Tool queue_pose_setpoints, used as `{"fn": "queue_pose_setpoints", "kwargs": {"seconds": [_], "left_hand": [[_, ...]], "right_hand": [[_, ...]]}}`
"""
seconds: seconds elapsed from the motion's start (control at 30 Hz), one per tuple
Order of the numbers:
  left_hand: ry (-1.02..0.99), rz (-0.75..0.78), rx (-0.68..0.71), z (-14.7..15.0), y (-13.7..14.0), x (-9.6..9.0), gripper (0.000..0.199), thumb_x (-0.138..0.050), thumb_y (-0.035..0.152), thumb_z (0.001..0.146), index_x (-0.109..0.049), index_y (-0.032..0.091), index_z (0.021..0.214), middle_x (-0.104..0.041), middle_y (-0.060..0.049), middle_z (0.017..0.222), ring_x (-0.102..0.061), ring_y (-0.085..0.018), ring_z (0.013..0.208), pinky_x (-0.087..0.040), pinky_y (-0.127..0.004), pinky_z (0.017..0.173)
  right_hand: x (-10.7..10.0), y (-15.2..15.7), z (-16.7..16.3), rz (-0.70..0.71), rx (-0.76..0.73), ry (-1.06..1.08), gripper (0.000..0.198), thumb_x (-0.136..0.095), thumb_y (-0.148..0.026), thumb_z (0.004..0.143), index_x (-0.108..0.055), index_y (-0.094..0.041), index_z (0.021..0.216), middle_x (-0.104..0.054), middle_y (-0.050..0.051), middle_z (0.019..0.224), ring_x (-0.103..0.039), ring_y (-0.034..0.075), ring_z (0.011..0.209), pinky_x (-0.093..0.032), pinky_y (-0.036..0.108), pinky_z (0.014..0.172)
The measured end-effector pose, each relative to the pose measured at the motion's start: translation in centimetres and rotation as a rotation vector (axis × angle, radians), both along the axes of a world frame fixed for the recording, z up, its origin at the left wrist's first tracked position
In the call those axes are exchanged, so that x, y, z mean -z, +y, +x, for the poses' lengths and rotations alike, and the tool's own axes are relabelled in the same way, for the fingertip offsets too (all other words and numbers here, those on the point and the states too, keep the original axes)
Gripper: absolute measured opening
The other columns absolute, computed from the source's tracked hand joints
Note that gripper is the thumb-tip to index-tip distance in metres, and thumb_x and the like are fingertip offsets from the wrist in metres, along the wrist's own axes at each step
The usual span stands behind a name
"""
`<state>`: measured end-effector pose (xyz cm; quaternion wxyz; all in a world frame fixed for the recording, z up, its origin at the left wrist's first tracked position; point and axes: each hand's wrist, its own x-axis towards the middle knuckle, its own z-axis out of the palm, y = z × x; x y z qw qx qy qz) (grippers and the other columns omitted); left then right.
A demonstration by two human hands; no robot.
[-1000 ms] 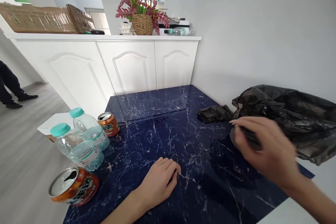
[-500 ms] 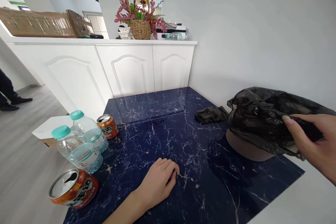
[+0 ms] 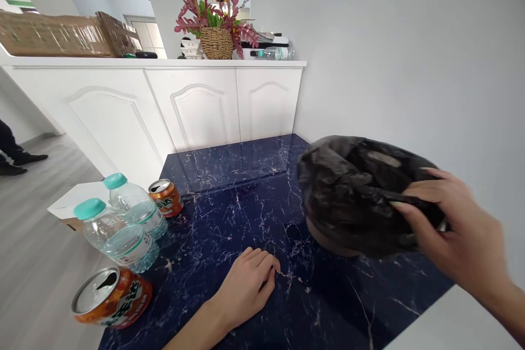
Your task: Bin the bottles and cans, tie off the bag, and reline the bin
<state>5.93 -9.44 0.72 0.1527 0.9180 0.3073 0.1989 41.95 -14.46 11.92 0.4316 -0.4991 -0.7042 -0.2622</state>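
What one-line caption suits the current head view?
Right hand grips a black plastic bag; left hand rests on a blue marbled table.

Materials and surface finish
Bag [image 3: 348, 197]: thin, creased black plastic film, low sheen. Tabletop [image 3: 238, 224]: smooth, high-gloss, marble-patterned. Cans [image 3: 127, 298]: printed metal, bare silvery tops. Bottles [image 3: 133, 246]: clear, glossy plastic. Basket [image 3: 216, 45]: rough, woven. Carton [image 3: 53, 36]: brown cardboard under shiny tape. Wall [image 3: 389, 38]: smooth, matt.

Wicker basket [image 3: 216, 44], cardboard box [image 3: 53, 35], lying bottle [image 3: 280, 53] atop white cabinet [image 3: 197, 112].
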Motion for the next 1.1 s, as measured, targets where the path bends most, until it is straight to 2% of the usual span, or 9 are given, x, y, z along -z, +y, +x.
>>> {"fn": "queue_pose_setpoints", "kwargs": {"seconds": [0.27, 0.4, 0.47, 0.57, 0.67, 0.8, 0.93, 1.03, 1.1], "left_hand": [[-0.120, 0.229, 0.221, 0.7, -1.4, 0.5, 0.019, -0.050, 0.007, 0.096, -0.059, 0.023, 0.099, -0.067, 0.003, 0.080, -0.061, -0.016, 0.067, -0.043, -0.032, 0.067], [-0.085, 0.303, 0.317, 0.6, -1.9, 0.7, 0.013, -0.053, 0.012, 0.097, -0.060, 0.023, 0.097, -0.065, 0.002, 0.077, -0.059, -0.016, 0.064, -0.040, -0.034, 0.061], [-0.072, 0.300, 0.317, 0.4, -1.9, 0.9, 0.012, -0.053, 0.013, 0.098, -0.060, 0.023, 0.098, -0.066, 0.002, 0.079, -0.060, -0.016, 0.065, -0.041, -0.034, 0.062], [-0.059, 0.276, 0.321, 0.3, -1.9, 1.3, 0.012, -0.053, 0.014, 0.098, -0.061, 0.023, 0.101, -0.068, 0.002, 0.081, -0.061, -0.016, 0.065, -0.043, -0.033, 0.064], [-0.040, 0.272, 0.323, 0.2, -1.7, 1.4, 0.012, -0.054, 0.014, 0.098, -0.061, 0.023, 0.102, -0.068, 0.002, 0.080, -0.062, -0.016, 0.065, -0.043, -0.033, 0.064], [-0.017, 0.275, 0.305, 0.5, -1.7, 1.5, 0.013, -0.054, 0.014, 0.098, -0.060, 0.024, 0.102, -0.066, 0.003, 0.079, -0.062, -0.016, 0.066, -0.043, -0.033, 0.064], [0.060, 0.308, 0.334, 0.0, -3.4, 0.5, 0.011, -0.059, 0.013, 0.095, -0.060, 0.023, 0.102, -0.065, 0.003, 0.078, -0.061, -0.016, 0.064, -0.043, -0.033, 0.059], [0.117, 0.360, 0.349, -1.8, -5.8, -2.1, 0.011, -0.058, 0.012, 0.096, -0.058, 0.023, 0.097, -0.064, 0.003, 0.072, -0.057, -0.016, 0.057, -0.038, -0.034, 0.052], [0.094, 0.381, 0.238, -3.8, -7.3, -5.0, 0.017, -0.052, 0.008, 0.097, -0.058, 0.024, 0.099, -0.063, 0.003, 0.066, -0.057, -0.016, 0.053, -0.038, -0.035, 0.051]], "right_hand": [[-1.9, 4.4, -9.7, -0.048, -0.507, 0.069, 0.012, -0.070, -0.016, 0.100, -0.064, -0.024, 0.105, -0.075, 0.006, 0.105, -0.073, 0.027, 0.119, -0.030, 0.071, 0.131], [-1.7, 5.0, -11.7, -0.096, -0.619, 0.127, 0.011, -0.070, -0.024, 0.102, -0.064, -0.026, 0.111, -0.070, 0.010, 0.128, -0.062, 0.031, 0.140, -0.030, 0.069, 0.131], [-0.9, 4.9, -12.0, -0.143, -0.614, 0.267, 0.025, -0.068, -0.038, 0.104, -0.063, -0.029, 0.127, -0.058, 0.012, 0.153, -0.046, 0.035, 0.155, -0.033, 0.066, 0.131], [1.5, 4.7, -11.9, -0.261, -0.591, 0.556, 0.053, -0.046, -0.051, 0.112, -0.039, -0.038, 0.163, -0.027, 0.004, 0.179, -0.021, 0.030, 0.168, -0.031, 0.058, 0.134], [5.1, 4.3, -11.6, -0.444, -0.535, 0.775, 0.058, -0.030, -0.050, 0.116, -0.019, -0.044, 0.173, -0.019, -0.006, 0.183, -0.017, 0.021, 0.168, -0.028, 0.047, 0.136], [10.3, 3.6, -11.4, -0.665, -0.428, 0.892, 0.066, -0.041, -0.061, 0.112, -0.030, -0.037, 0.172, -0.030, -0.002, 0.179, -0.023, 0.024, 0.167, -0.024, 0.046, 0.136], [14.5, 3.6, -10.7, -0.762, -0.409, 1.042, 0.068, -0.055, -0.066, 0.105, -0.048, -0.033, 0.164, -0.053, 0.007, 0.166, -0.047, 0.030, 0.157, -0.040, 0.051, 0.129], [16.6, 3.6, -9.6, -0.793, -0.405, 1.033, 0.067, -0.061, -0.065, 0.101, -0.053, -0.030, 0.158, -0.057, 0.011, 0.162, -0.056, 0.031, 0.149, -0.047, 0.052, 0.125], [17.3, 3.2, -9.0, -0.795, -0.401, 0.978, 0.060, -0.060, -0.061, 0.103, -0.054, -0.029, 0.154, -0.055, 0.012, 0.163, -0.059, 0.029, 0.146, -0.048, 0.052, 0.124]]}}
